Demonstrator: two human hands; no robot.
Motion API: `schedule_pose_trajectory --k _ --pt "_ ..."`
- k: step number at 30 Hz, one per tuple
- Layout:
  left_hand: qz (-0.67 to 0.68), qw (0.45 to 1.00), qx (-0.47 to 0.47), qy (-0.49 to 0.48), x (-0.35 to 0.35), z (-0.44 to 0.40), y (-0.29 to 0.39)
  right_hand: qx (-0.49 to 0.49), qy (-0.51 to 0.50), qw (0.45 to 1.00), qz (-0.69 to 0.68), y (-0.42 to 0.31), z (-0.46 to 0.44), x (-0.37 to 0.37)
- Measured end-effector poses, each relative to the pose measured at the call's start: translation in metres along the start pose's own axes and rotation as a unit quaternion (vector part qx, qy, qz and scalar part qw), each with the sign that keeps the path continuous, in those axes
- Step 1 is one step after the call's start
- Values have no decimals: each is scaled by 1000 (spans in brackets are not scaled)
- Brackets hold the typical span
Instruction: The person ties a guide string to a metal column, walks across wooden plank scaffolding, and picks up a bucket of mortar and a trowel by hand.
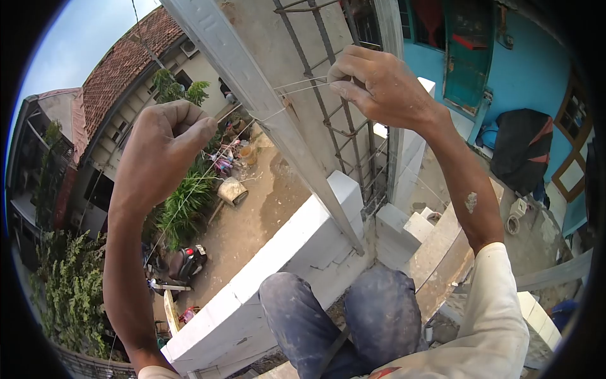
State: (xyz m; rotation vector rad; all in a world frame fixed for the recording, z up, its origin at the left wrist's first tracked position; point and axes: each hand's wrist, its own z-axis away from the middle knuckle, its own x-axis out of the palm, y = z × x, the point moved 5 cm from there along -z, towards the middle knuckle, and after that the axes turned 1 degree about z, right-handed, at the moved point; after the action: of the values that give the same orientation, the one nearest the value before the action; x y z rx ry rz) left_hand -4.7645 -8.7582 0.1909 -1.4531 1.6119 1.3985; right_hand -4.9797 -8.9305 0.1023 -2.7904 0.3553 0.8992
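Note:
My right hand [385, 88] is closed in a pinch on a thin pale string [303, 83], beside the upright steel rebar [328, 57]. The string runs left toward a grey metal formwork strip [252, 82] on the concrete column [309, 120], and a strand crosses the strip's face. At the left, my left hand [167, 142] is raised with thumb and fingers pressed together; what they hold is too thin to make out. The column stands at the end of a white block wall [252, 278].
My bent knees [385, 309] are below, beside the wall. A planter of green leaves [186, 202], a bucket [232, 191] and a motorbike [187, 262] are far below on the left. Dark covered items [521, 148] stand by a blue house wall [527, 82] at right.

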Motion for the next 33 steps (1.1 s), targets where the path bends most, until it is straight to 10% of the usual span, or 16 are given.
schedule_pose_trajectory --k 5,11,17,28,33 --pt "152 988 -34 -13 28 36 4 -16 25 998 57 -19 26 -26" --pt "524 846 -84 -48 113 48 13 -55 73 991 99 -88 31 -37" --pt "874 477 -72 -63 164 33 34 -99 59 989 97 -145 28 -23" --pt "965 242 -60 -80 175 33 46 -181 -17 959 215 -165 37 -20" --pt "978 171 -48 -108 173 33 49 -134 0 991 -7 -154 29 -40"
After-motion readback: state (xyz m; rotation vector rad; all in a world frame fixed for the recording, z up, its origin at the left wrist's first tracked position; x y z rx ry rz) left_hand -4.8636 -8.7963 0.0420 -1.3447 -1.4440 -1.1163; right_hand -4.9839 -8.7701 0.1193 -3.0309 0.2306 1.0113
